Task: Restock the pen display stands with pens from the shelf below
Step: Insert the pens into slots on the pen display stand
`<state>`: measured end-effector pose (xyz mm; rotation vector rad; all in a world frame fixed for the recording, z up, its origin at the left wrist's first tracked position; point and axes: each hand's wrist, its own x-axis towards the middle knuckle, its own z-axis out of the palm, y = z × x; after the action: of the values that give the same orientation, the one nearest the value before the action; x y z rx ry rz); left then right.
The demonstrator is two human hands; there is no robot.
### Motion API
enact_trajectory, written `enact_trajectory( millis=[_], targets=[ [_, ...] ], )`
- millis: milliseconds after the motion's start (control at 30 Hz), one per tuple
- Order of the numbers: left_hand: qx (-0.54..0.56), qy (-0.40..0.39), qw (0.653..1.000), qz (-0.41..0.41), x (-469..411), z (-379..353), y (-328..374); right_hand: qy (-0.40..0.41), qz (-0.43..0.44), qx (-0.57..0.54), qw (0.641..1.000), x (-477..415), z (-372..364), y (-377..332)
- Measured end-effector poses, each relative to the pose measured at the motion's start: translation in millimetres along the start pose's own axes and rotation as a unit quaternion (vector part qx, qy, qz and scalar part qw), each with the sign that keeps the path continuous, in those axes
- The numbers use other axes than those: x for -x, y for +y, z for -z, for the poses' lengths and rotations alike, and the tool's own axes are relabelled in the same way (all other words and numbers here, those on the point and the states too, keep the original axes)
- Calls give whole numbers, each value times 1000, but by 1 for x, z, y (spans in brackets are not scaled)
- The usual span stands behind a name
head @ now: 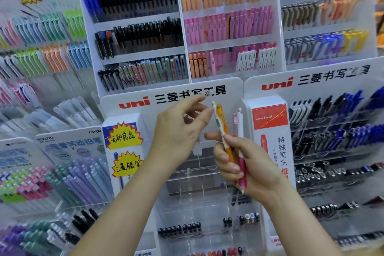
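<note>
Shop wall packed with pen racks. Centre stand point(230, 93) under the "uni" header is the weak spot. Its clear tiers point(197, 174) behind the hands look mostly bare, with only a few dark-capped pens point(180, 227) low down. Right stand point(332, 131) looks well filled with black and blue. Upper rack point(228, 42) has gaps in its bottom row between orange, pink and white pens.

Right grip point(245, 164) is closed around pens point(235, 127) at mid frame, held roughly upright: orange pen point(223, 127), pink pen point(240, 129), maybe a third pale one between them, can't tell. Left grip point(178, 131) is loose with fingers spread and holds nothing I can see. Its thumb tip sits right at the orange pen's top, contact unclear.

Status, my read: early to mid. Pens in hand, not slotted. Left to do: sort by colour, slot them, then fill most of the centre tiers. Shelf below is out of frame.
</note>
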<state>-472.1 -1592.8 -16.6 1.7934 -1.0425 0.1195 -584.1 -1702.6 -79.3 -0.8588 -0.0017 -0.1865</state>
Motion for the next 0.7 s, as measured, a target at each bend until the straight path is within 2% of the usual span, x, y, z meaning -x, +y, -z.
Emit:
enact_trajectory(
  millis=[100,233,333,400,533,600,700],
  targets=[
    [100,-44,992,69,4,-2,5,-7,-4,40,999,3,-2,2],
    [216,-51,965,137,9,-1,8,11,-7,109,994,6,-6,4],
    [241,-35,961,131,14,8,6,42,-9,162,986,11,-10,5],
    [252,-4,962,106,17,22,5,93,15,209,973,14,-11,4],
    [156,39,985,62,28,57,-9,205,46,337,918,20,-4,1],
    [94,40,993,66,36,66,-21,220,35,353,909,22,-2,2],
    [3,34,998,55,49,68,-36,216,44,341,914,24,-6,4]
  ],
)
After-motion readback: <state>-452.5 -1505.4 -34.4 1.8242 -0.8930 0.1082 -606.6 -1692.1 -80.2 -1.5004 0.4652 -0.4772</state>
